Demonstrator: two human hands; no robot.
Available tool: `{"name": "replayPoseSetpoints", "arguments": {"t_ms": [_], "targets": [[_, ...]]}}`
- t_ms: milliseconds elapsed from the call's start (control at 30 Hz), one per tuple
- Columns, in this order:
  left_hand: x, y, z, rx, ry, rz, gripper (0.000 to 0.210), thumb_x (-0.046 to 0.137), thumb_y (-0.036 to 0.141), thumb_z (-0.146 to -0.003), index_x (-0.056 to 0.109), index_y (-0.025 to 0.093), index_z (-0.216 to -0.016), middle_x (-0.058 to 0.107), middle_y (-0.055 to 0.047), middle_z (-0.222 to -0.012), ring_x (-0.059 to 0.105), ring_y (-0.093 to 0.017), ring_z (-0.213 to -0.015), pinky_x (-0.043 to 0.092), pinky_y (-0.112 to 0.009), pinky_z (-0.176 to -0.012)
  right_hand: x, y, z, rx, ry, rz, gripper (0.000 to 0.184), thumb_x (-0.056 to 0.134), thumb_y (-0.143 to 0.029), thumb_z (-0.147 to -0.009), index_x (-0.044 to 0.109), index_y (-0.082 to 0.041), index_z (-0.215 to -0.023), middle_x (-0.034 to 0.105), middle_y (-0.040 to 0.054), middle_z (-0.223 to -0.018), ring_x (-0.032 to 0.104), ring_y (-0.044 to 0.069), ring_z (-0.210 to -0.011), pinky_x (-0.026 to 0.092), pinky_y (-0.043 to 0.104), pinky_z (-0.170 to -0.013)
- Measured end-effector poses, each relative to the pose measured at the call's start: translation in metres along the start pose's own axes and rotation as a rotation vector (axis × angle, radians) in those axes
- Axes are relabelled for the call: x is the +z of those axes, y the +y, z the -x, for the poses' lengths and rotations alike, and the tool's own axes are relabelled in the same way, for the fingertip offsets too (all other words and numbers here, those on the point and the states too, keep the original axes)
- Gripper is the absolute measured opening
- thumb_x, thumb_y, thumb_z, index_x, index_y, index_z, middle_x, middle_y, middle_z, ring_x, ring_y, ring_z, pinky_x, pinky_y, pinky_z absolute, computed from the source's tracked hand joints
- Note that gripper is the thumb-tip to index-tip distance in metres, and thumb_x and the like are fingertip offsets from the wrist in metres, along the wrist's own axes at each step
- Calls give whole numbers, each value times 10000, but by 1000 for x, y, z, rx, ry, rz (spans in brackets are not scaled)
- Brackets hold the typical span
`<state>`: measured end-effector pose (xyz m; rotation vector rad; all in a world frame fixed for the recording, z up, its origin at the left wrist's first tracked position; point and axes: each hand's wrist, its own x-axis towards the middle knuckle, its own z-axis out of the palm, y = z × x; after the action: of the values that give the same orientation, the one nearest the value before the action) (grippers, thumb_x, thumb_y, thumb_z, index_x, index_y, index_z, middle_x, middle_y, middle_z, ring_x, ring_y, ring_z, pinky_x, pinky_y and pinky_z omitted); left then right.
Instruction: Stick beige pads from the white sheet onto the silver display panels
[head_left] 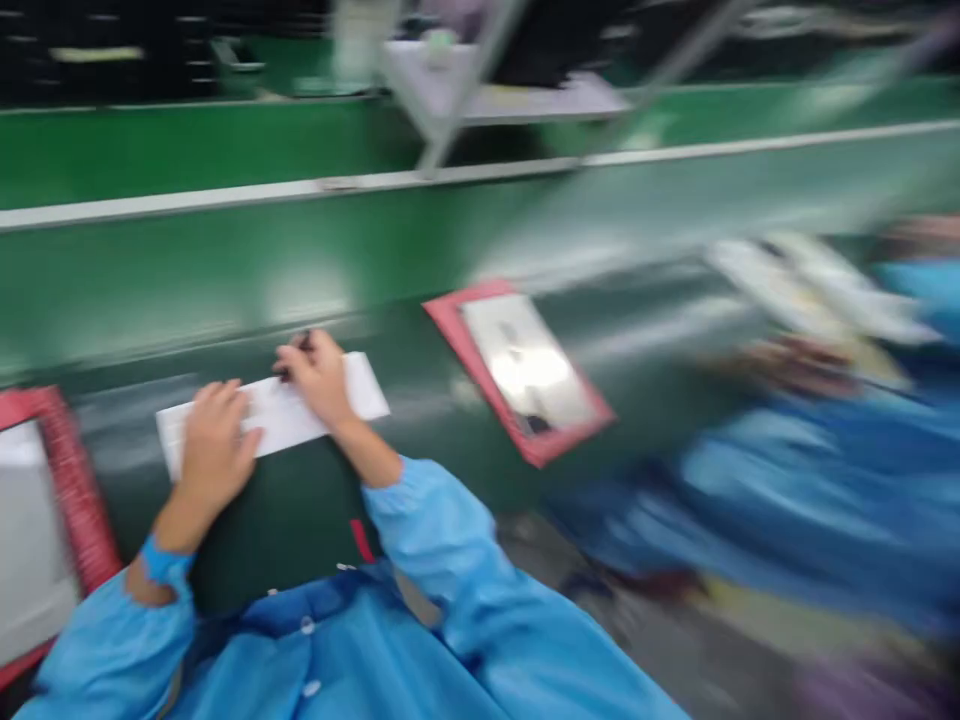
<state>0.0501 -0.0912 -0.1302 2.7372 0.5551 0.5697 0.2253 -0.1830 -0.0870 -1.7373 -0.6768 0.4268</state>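
Observation:
A white strip of paper (281, 415) lies on the dark green bench in front of me. My left hand (214, 445) rests flat on its left part, with the fingers stretched forward and the thumb apart. Over the right part of the paper, my right hand (319, 385) is closed around a slim black pen (306, 343), mostly covered by the fingers. Blur hides any marks on the paper.
A shiny flat panel (525, 360) lies on a red bag (484, 345) to the right. Another pale panel (34, 540) on red wrapping (79, 490) sits at the left. A co-worker in blue (810, 480) handles blurred pale pieces (817, 285) farther right.

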Motion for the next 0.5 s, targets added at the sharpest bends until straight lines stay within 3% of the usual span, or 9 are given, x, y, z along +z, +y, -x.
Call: {"name": "replayPoseSetpoints", "arguments": {"t_ms": [67,167,300,400,500], "targets": [[-1,16,13,-49,-68,-46,412,619,344,-978,682,122,-1320,665,-174,-1500,581,-355,-1446,466,-560,-1246,-1,14,8,9,-21,-121,607,567,-795,-962,447,-214,-834,615,-13,-745,674,140,-684,547,227,-592],[6,25,20,-128,-151,-118,513,715,447,-962,652,188,-1400,628,-77,-1573,530,-272,-1506,469,-416,-1259,1,48,5,36,35,-212,668,820,-793,-727,554,-196,-867,668,83,-790,697,239,-702,580,329,-638],[3,38,22,-198,-217,-24,482,661,429,-1034,615,156,-1428,566,-105,-1630,451,-307,-1568,480,-454,-1230,-3,63,10,24,102,-226,583,911,-718,-676,661,-215,-835,681,144,-851,704,321,-741,600,485,-696],[-2,46,21,-210,-242,38,434,639,381,-1050,615,156,-1421,550,-114,-1643,430,-310,-1585,464,-468,-1237,-7,48,22,14,99,-211,540,916,-709,-682,660,-249,-802,653,124,-796,697,350,-742,607,560,-683],[-2,47,18,-203,-244,59,433,630,353,-1055,607,149,-1436,541,-113,-1650,418,-311,-1592,458,-476,-1239,-3,30,27,-41,177,-123,456,874,-655,-719,638,-267,-762,626,98,-766,697,370,-766,612,635,-721]]}}
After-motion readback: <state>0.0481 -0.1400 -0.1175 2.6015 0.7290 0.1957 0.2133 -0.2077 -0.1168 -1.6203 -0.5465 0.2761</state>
